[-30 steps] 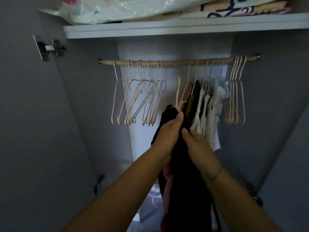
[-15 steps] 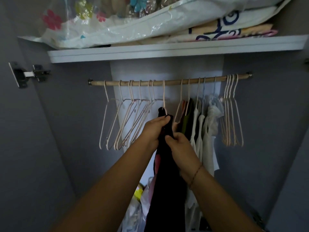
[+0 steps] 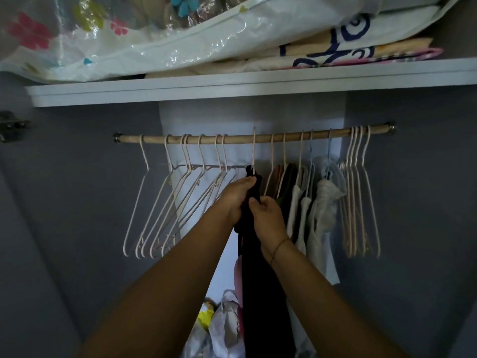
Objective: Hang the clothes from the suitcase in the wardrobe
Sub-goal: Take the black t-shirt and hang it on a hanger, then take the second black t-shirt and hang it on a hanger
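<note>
Because the black garment (image 3: 258, 293) looks soft, light and floppy, its top by the hanger hook (image 3: 254, 151) seems the best place to hold, and there, at the middle of the wooden rail (image 3: 237, 139), the left hand (image 3: 236, 195) and the right hand (image 3: 268, 220) clamp their fingers round it.

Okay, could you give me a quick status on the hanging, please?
Left hand and right hand grip black garment. Its hanger hook up at rod. Nothing blocking.
</note>
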The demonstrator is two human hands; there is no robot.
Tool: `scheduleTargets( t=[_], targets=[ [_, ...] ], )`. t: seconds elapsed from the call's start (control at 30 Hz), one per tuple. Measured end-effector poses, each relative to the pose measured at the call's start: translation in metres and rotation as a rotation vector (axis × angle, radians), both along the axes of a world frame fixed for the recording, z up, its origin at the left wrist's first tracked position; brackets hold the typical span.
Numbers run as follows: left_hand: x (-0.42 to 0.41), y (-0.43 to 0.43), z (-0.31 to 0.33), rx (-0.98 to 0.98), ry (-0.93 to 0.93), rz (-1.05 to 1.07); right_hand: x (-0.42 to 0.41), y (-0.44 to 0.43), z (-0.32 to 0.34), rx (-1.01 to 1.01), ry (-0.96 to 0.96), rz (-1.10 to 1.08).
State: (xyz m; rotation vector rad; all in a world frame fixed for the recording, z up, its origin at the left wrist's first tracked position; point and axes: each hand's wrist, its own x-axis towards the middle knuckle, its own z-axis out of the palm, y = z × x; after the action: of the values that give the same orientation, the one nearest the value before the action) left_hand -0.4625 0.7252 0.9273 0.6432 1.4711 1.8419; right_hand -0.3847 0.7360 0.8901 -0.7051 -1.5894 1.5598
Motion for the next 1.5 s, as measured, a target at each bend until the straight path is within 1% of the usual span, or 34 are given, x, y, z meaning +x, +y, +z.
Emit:
scheduleTargets(
  t=[0.1,0.27,0.53,0.7,0.8,1.0,1.13,1.27,1.4,1.5],
  targets=[
    [-0.007,0.008,-0.013,0.000,0.004,0.007,-0.002,0.008,-0.011,-0.016,-0.015,0.032],
    [-0.018,0.014,-0.031,-0.015,0.070,0.029,-0.002,0.015,-0.025,0.026,-0.037,0.064],
    [-0.014,-0.013,-0.047,-0.070,0.186,0.027,0.001,0.009,-0.040,0.081,-0.055,0.061],
    [-0.002,-0.063,-0.064,-0.066,0.272,0.045,0.002,-0.015,-0.057,0.364,-0.176,-0.120],
    [0.014,-0.107,-0.072,-0.098,0.344,0.097,0.013,-0.043,-0.065,0.428,-0.171,-0.128],
    [0.048,-0.225,-0.100,-0.183,0.420,0.297,0.044,-0.122,-0.088,0.410,-0.142,0.022],
    [0.086,-0.326,-0.133,-0.261,0.414,0.380,0.074,-0.204,-0.113,0.393,-0.138,0.158],
    [0.143,-0.432,-0.163,-0.329,0.401,0.491,0.114,-0.302,-0.140,0.386,-0.103,0.300],
    [0.208,-0.536,-0.195,-0.394,0.333,0.587,0.163,-0.399,-0.168,0.372,-0.072,0.450],
    [0.251,-0.608,-0.222,-0.433,0.268,0.685,0.200,-0.459,-0.190,0.345,-0.073,0.604]
  ],
)
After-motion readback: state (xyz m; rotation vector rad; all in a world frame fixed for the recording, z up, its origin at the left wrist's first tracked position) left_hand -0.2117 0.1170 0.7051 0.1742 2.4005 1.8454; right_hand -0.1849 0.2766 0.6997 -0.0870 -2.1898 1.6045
